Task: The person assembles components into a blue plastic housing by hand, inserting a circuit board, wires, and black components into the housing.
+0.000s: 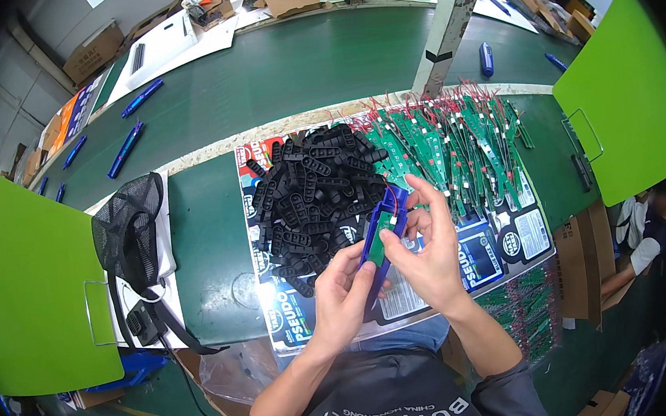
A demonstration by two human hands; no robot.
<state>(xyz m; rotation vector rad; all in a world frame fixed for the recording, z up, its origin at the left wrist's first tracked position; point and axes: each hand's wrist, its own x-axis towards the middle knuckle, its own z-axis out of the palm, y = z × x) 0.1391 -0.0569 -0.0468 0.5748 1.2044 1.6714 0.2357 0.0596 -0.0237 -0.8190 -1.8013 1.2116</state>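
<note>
Between my two hands is a dark blue plastic housing [397, 200], tilted with its upper end away to the right. A narrow green circuit board [377, 245] with a red wire lies in its open channel. My left hand [344, 293] grips the lower end, thumb along the edge. My right hand [427, 257] holds the upper part, its thumb pressed on the board and the index finger raised. Just beyond the hands lies a heap of black slotted plastic parts [310, 182]. Right of it spreads a pile of green circuit boards [455, 144] with red wires.
Printed sheets [398, 304] cover the worktop under the piles. A black mesh cap [128, 228] lies at the left. Beyond runs a green conveyor belt [288, 72] carrying blue housings [127, 149]. A metal post [448, 32] stands behind the boards. Green panels [35, 277] flank both sides. Another person [643, 246] sits at right.
</note>
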